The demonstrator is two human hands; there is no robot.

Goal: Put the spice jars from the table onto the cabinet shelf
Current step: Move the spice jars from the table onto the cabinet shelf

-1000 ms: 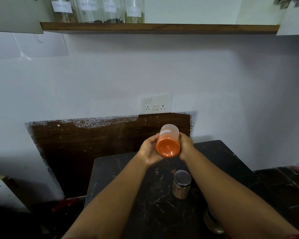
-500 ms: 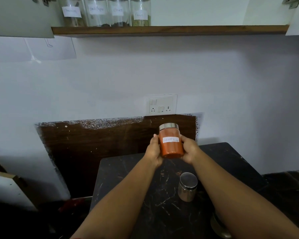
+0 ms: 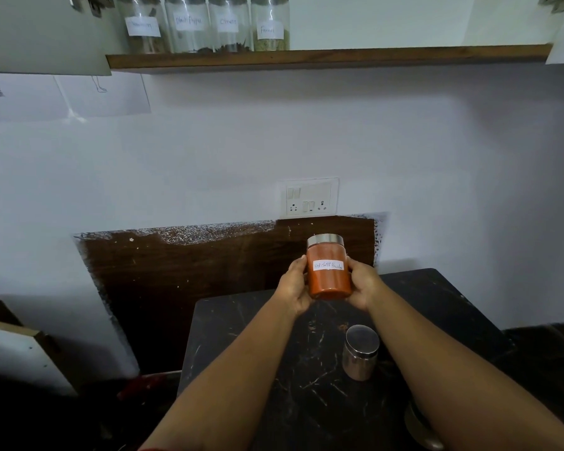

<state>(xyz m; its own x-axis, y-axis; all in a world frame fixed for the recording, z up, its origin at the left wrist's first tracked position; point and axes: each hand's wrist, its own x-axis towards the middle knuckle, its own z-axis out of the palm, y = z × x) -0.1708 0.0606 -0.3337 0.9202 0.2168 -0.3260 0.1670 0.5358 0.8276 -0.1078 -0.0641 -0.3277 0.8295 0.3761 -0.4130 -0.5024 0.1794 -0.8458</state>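
Red chilli jar [image 3: 329, 271] between both hands [image 3: 328, 284]

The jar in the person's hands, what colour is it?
Orange-red contents, silver lid, white handwritten label; the head view shows it.

The scene is dim and bluish, brightest on the white wall [image 3: 306, 131], while the lower corners of the frame sink into near black. The long wooden shelf [image 3: 339, 55] at the top bows from wide-angle distortion, and a faint sheen lies on the black marble worktop [image 3: 241, 336].

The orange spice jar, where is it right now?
In the head view, the orange spice jar is held upright between both hands, above the table's back edge, below the wall socket.
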